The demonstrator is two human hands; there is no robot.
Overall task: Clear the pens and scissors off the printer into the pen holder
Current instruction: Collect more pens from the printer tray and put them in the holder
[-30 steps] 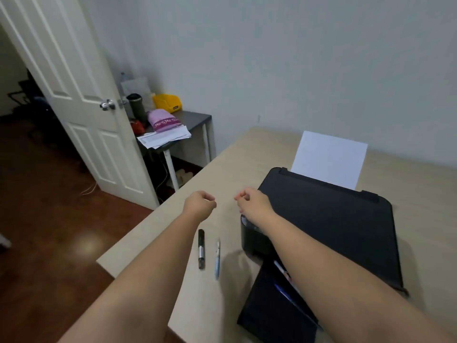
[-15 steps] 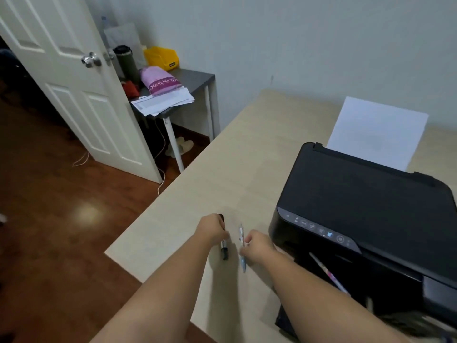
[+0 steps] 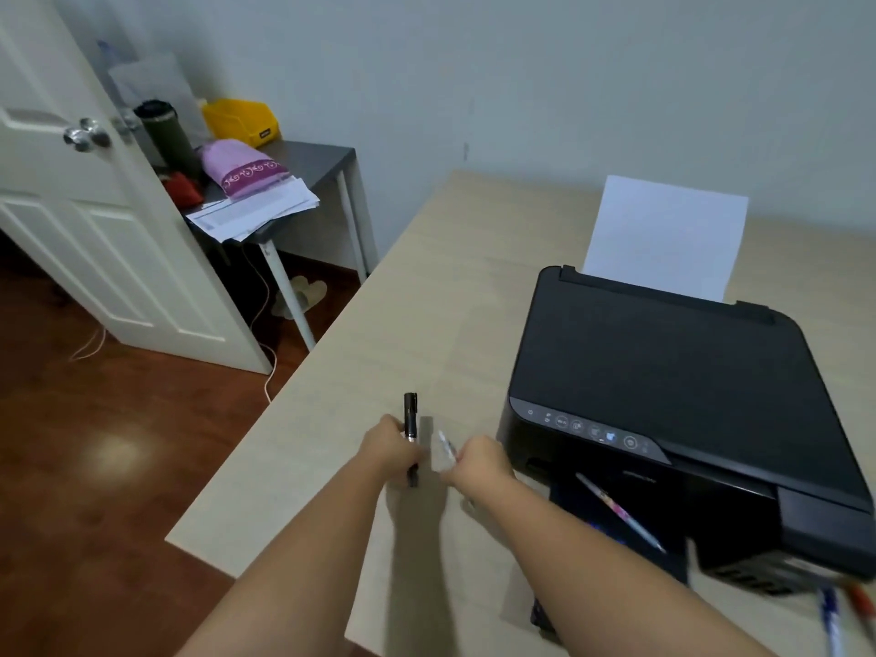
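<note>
A black printer (image 3: pixel 663 372) stands on the beige desk (image 3: pixel 403 301), a white sheet (image 3: pixel 663 234) upright in its rear feed. My left hand (image 3: pixel 386 445) is closed around a black pen (image 3: pixel 410 414), lifted off the desk to the printer's left. My right hand (image 3: pixel 476 462) grips a light, blurred pen (image 3: pixel 445 448) beside it. A patterned white pen (image 3: pixel 616 509) lies on the printer's front output tray. A blue pen (image 3: pixel 829 618) and a red pen (image 3: pixel 860 604) show at the bottom right. No pen holder or scissors are in view.
The desk's left edge drops to a wooden floor (image 3: pixel 95 443). Behind stands a grey side table (image 3: pixel 313 158) with papers, a pink cloth, a dark tumbler and a yellow bin. A white door (image 3: pixel 71 220) hangs open at the left.
Both hands came down from in front of the printer onto the two pens lying on the desk and closed on them; now the pens are lifted. The view shifted.
</note>
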